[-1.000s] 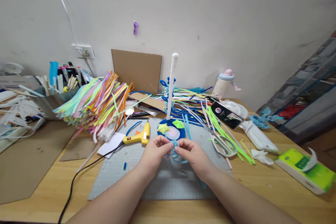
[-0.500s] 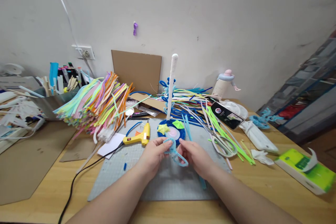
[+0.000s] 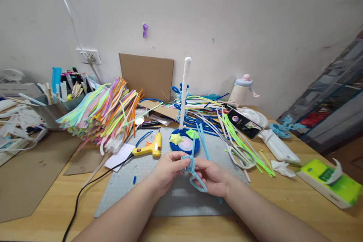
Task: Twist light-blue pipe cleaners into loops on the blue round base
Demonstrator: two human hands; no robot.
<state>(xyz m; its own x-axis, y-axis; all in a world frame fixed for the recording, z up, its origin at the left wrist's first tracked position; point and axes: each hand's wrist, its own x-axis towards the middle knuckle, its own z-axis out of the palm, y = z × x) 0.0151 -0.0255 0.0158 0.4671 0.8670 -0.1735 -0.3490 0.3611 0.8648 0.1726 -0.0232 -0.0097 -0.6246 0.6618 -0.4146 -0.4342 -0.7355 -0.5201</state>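
Between my hands is a light blue pipe cleaner bent into loops, with one straight end pointing up. My left hand pinches its upper left loop between thumb and fingers. From the right, my right hand grips the same piece near its middle; some of those fingers are hidden behind the loop. Just beyond stands a round dark blue base bearing a yellow star, a green piece and a pale pink-white disc. A white wrapped post with blue curled pipe cleaners rises behind it.
On the grey cutting mat lie a yellow glue gun, its black cord trailing left, and scissors at right. A big pipe cleaner bundle stands left. A phone and green tissue pack are to the right.
The looped pipe cleaner has turned and dropped slightly, its straight end now standing up. My right hand has moved lower and closer in around it.
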